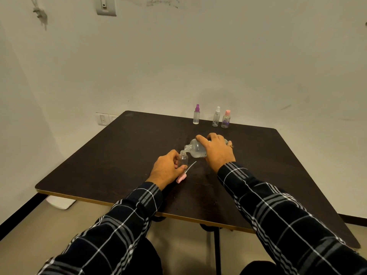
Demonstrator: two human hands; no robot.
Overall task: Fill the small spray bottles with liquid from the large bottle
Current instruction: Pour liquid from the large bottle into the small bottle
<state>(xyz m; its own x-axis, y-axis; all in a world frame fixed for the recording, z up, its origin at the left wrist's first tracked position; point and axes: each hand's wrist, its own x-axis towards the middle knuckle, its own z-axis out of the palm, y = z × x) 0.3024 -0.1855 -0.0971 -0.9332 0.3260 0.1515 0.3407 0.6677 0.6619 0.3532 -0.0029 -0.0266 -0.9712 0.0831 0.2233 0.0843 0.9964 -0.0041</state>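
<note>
Two arms in dark checked sleeves are reaching out over a dark brown table. Close to the person, a pink spray top with a thin tube is lying flat on the table, just beside the left hand. The left hand is curling its fingers around a small clear bottle and is holding it upright on the table. The small bottle is sitting open, with no top on it. Just behind it, the right hand is wrapping around the large bottle and is gripping it from above. The large bottle is tipping over to the left, and its open neck is hanging right over the mouth of the small bottle. Clear liquid is showing inside the large bottle. A ring is shining on one finger of the right hand. Far back, near the far edge of the table, three more little bottles are standing upright: one with a purple top, then one with a white top, and one with a pink cap just beside it. Behind the table, a pale wall is showing some marks.
</note>
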